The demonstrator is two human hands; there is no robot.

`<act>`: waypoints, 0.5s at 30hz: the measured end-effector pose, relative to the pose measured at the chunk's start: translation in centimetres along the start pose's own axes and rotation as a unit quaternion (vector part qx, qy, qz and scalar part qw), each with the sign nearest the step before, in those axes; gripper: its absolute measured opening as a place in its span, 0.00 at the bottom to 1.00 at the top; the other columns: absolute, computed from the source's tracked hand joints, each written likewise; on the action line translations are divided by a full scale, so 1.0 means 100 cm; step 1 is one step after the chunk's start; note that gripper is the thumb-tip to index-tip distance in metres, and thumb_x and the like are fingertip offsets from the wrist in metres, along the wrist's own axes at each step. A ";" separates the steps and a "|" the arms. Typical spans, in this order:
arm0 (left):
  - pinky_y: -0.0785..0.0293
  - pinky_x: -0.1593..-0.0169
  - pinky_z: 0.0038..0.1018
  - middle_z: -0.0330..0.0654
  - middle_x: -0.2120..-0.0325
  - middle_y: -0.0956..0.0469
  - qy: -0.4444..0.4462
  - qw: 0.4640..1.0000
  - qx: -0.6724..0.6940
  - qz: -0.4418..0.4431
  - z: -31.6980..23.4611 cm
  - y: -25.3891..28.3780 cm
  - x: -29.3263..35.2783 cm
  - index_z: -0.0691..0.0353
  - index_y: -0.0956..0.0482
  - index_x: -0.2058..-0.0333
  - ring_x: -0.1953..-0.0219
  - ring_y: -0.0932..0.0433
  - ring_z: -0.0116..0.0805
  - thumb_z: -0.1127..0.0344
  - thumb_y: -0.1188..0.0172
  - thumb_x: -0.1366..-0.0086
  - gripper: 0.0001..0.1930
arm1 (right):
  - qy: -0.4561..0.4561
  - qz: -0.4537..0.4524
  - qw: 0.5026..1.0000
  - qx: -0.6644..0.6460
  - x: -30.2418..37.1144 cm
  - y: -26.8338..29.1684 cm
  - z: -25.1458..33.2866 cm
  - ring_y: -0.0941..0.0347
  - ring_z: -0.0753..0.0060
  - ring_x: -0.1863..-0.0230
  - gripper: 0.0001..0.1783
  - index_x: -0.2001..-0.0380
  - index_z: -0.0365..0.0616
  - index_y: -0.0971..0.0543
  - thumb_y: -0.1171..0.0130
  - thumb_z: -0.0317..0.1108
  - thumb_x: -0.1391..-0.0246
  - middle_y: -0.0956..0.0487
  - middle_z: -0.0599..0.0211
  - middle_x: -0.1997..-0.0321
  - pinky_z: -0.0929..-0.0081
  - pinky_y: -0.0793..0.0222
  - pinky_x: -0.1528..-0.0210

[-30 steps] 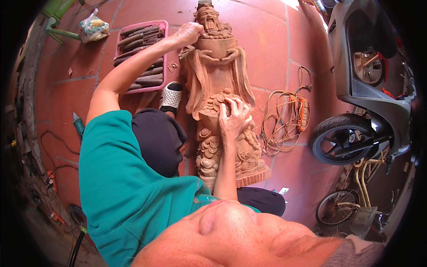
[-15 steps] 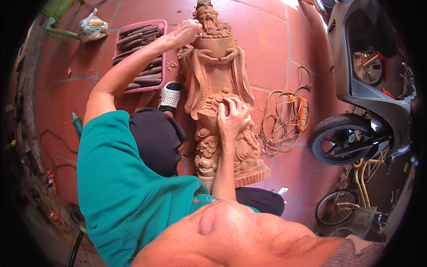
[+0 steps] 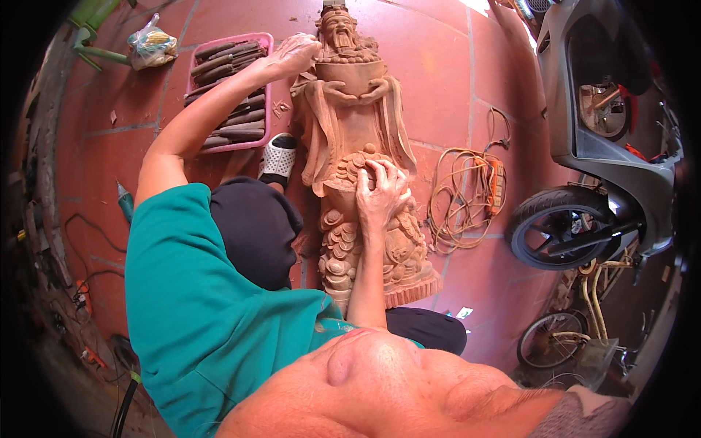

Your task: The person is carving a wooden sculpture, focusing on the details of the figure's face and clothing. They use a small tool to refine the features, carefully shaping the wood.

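A carved wooden statue [image 3: 358, 135] of a bearded figure lies lengthwise on the floor in front of me, its head at the far end. My left hand [image 3: 298, 54] is beside the statue's head and shoulder, its fingers curled together; whatever they may hold is hidden. My right hand [image 3: 381, 191] rests on the carved coins at the statue's middle, fingers bent and spread apart. To the left, a pink plastic basket [image 3: 271, 91] contains several dark wooden-handled tools [image 3: 244, 131]. My left forearm passes over it and covers part of the tools.
Right of the statue lies a coiled cable [image 3: 456, 197] with an orange power strip [image 3: 496, 187]. A grey motorbike [image 3: 606, 139] stands at the right, with a bicycle [image 3: 555, 339] nearer. A tied plastic bag [image 3: 153, 45] sits far left on the red tiles. My sandalled foot [image 3: 278, 159] is beside the basket.
My left hand has shifted slightly left and down, away from the statue's face. My right hand stays in place on the carved coins.
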State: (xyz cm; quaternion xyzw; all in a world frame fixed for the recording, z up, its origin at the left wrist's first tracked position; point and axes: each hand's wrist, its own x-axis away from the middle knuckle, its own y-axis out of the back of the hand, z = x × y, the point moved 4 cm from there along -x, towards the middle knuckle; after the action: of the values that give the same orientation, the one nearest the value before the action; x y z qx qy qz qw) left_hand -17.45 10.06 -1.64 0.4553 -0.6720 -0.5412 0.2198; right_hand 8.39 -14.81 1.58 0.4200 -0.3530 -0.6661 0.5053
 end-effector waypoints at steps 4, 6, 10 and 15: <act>0.24 0.56 0.39 0.50 0.68 0.18 0.094 0.987 0.132 -0.011 0.004 0.000 0.002 0.63 0.18 0.66 0.61 0.18 0.46 0.68 0.43 0.42 0.08 | -0.005 0.006 1.000 -0.002 0.001 -0.003 0.000 0.33 0.66 0.42 0.13 0.59 0.58 0.17 0.35 0.39 0.50 0.22 0.79 0.50 0.52 0.47 0.38; 0.23 0.58 0.34 0.48 0.71 0.18 0.140 0.969 0.199 0.025 0.000 0.001 0.002 0.65 0.18 0.62 0.65 0.18 0.38 0.65 0.41 0.40 0.11 | -0.003 0.005 1.000 -0.001 0.001 -0.002 0.000 0.33 0.66 0.42 0.13 0.59 0.58 0.17 0.35 0.39 0.50 0.23 0.79 0.50 0.52 0.47 0.39; 0.24 0.60 0.32 0.46 0.72 0.18 0.156 0.948 0.274 0.039 0.010 -0.016 -0.001 0.65 0.17 0.62 0.67 0.20 0.34 0.62 0.39 0.39 0.13 | -0.005 0.010 1.000 -0.007 0.001 -0.001 0.002 0.33 0.66 0.43 0.13 0.59 0.58 0.18 0.35 0.39 0.50 0.23 0.80 0.50 0.53 0.47 0.39; 0.24 0.61 0.31 0.44 0.74 0.18 0.167 0.952 0.256 -0.003 0.016 -0.023 -0.001 0.65 0.17 0.64 0.68 0.20 0.33 0.62 0.38 0.40 0.12 | -0.004 0.010 1.000 -0.003 0.002 -0.003 0.000 0.32 0.66 0.43 0.13 0.59 0.58 0.17 0.35 0.40 0.50 0.23 0.80 0.49 0.53 0.47 0.39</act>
State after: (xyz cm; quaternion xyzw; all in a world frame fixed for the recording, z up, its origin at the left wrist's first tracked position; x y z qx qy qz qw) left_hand -17.80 11.02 -4.31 0.5821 -0.7402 -0.2681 0.2031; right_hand 8.20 -14.93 1.26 0.4119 -0.3575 -0.6638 0.5117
